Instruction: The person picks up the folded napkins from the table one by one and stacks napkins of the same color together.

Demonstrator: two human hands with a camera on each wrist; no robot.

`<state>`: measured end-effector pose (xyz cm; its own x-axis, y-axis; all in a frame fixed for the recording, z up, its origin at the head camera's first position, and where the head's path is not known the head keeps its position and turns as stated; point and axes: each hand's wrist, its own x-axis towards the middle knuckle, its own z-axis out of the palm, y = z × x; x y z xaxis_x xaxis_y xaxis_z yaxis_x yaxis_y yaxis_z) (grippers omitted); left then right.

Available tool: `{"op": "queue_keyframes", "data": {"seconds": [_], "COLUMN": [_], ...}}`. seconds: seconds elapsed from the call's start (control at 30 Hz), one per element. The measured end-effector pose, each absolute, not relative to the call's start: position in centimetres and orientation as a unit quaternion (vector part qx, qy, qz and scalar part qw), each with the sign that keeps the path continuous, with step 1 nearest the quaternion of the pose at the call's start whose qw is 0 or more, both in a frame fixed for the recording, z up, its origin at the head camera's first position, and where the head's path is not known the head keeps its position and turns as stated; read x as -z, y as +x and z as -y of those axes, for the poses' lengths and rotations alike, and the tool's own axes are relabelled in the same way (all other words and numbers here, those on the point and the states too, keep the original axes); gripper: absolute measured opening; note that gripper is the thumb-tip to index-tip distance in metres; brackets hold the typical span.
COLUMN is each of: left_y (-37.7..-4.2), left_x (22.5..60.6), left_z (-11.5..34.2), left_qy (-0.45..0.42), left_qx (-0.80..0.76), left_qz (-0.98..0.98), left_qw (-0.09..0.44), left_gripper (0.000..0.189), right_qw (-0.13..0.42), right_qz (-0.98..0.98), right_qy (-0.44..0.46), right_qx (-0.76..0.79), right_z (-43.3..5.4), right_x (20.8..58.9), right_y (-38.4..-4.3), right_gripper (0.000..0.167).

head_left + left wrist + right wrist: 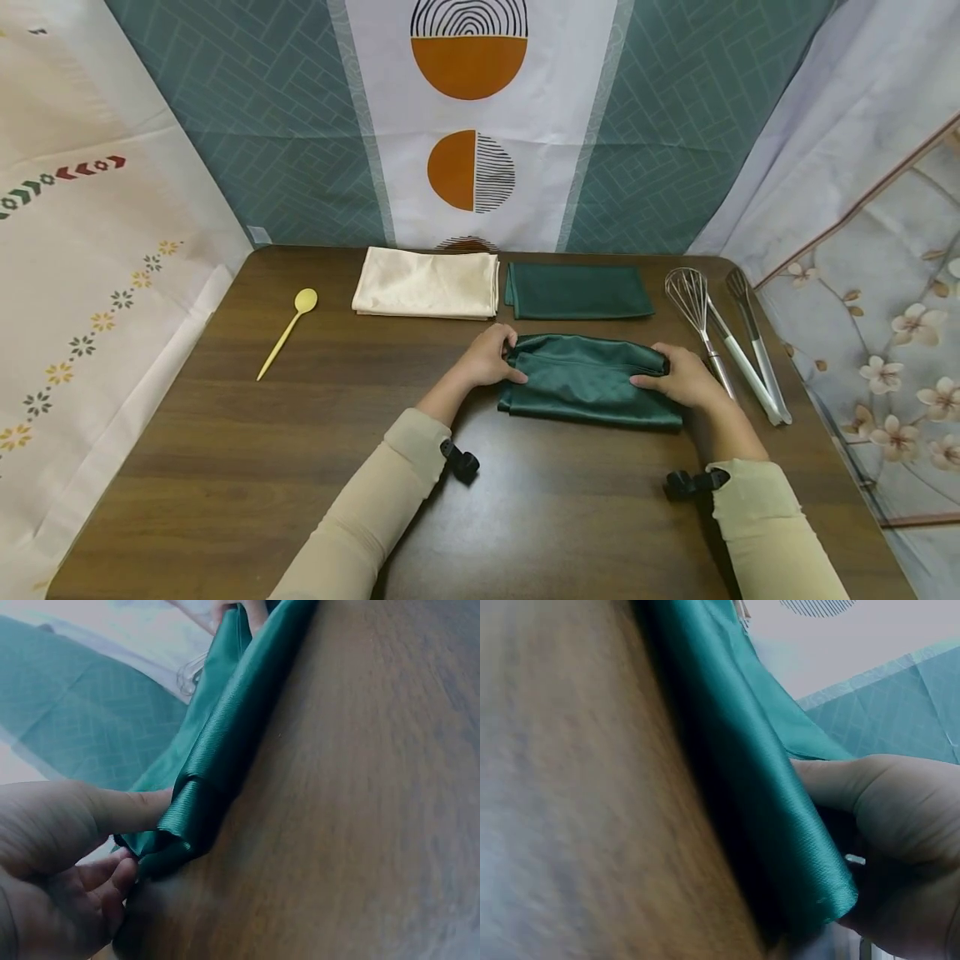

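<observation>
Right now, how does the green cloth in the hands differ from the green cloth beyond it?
The person's hands, left and right, hold the near cloth at its ends; the far cloth lies untouched. The near cloth is creased and shiny; the far cloth looks flatter and duller. The near cloth sits closer to the person, the far cloth toward the back edge of the table. Both are dark green.

No readable text, label, brand, number or sign is showing anywhere, near or far, left or right.
</observation>
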<state>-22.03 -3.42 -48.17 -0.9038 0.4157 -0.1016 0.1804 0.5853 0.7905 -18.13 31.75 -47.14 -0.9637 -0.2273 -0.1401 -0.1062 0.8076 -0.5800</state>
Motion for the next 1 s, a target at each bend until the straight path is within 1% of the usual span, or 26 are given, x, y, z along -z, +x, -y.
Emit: {"op": "queue_keyframes", "data": {"seconds": [0.1, 0.17, 0.2, 0.23, 0.3, 0.37, 0.4, 0.5, 0.63, 0.73, 0.77, 0.8, 0.83, 0.87, 0.93, 1.0], "left_y": [-22.0, -22.0, -22.0, -22.0, -22.2, -22.3, -22.3, -22.3, -22.1, -21.9, -21.8, -21.7, -21.7, -21.6, -21.5, -21.4], "left_x": [48.0, 47.9, 47.9, 47.8, 47.7, 47.7, 47.7, 48.0, 48.5, 48.6, 48.6, 48.7, 48.7, 48.6, 48.5, 48.4], "left_z": [3.5, 3.6, 3.6, 3.7, 3.8, 3.9, 3.9, 4.2, 4.6, 4.7, 4.7, 4.7, 4.7, 4.7, 4.8, 4.9], "left_qy": [0.16, 0.155, 0.156, 0.159, 0.172, 0.185, 0.192, 0.227, 0.27, 0.268, 0.26, 0.251, 0.239, 0.227, 0.215, 0.21], "left_qx": [-0.441, -0.446, -0.445, -0.442, -0.439, -0.439, -0.436, -0.413, -0.377, -0.385, -0.392, -0.401, -0.409, -0.415, -0.42, -0.416], "left_qz": [-0.87, -0.866, -0.865, -0.864, -0.859, -0.853, -0.854, -0.86, -0.87, -0.87, -0.869, -0.868, -0.867, -0.867, -0.866, -0.868], "left_qw": [0.151, 0.165, 0.174, 0.182, 0.201, 0.21, 0.21, 0.194, 0.166, 0.153, 0.15, 0.15, 0.152, 0.156, 0.166, 0.171], "left_gripper": [0.058, 0.069, 0.074, 0.075, 0.061, 0.043, 0.037, 0.03, 0.011, 0.016, 0.015, 0.01, 0.011, 0.018, 0.036, 0.062], "right_qw": [0.078, 0.072, 0.069, 0.069, 0.075, 0.085, 0.09, 0.104, 0.091, 0.073, 0.07, 0.069, 0.072, 0.076, 0.09, 0.105], "right_qz": [-0.945, -0.942, -0.942, -0.942, -0.94, -0.937, -0.936, -0.932, -0.937, -0.942, -0.943, -0.944, -0.944, -0.944, -0.941, -0.934], "right_qy": [-0.115, -0.123, -0.125, -0.124, -0.122, -0.122, -0.123, -0.124, -0.114, -0.095, -0.088, -0.081, -0.075, -0.074, -0.072, -0.071], "right_qx": [0.297, 0.302, 0.303, 0.304, 0.31, 0.315, 0.318, 0.325, 0.318, 0.312, 0.312, 0.312, 0.314, 0.314, 0.318, 0.333], "right_z": [-31.5, -31.4, -31.4, -31.4, -31.4, -31.5, -31.5, -31.6, -31.5, -31.2, -31.1, -30.9, -30.8, -30.8, -30.7, -30.8], "right_x": [47.4, 47.5, 47.5, 47.5, 47.5, 47.5, 47.5, 47.6, 47.7, 47.7, 47.6, 47.7, 47.7, 47.7, 47.7, 47.7], "right_y": [-17.9, -17.8, -17.7, -17.6, -17.4, -17.3, -17.3, -17.3, -17.4, -17.5, -17.5, -17.5, -17.5, -17.5, -17.4, -17.3], "right_gripper": [0.046, 0.038, 0.037, 0.038, 0.04, 0.044, 0.045, 0.044, 0.039, 0.036, 0.038, 0.04, 0.041, 0.043, 0.053, 0.057]}}
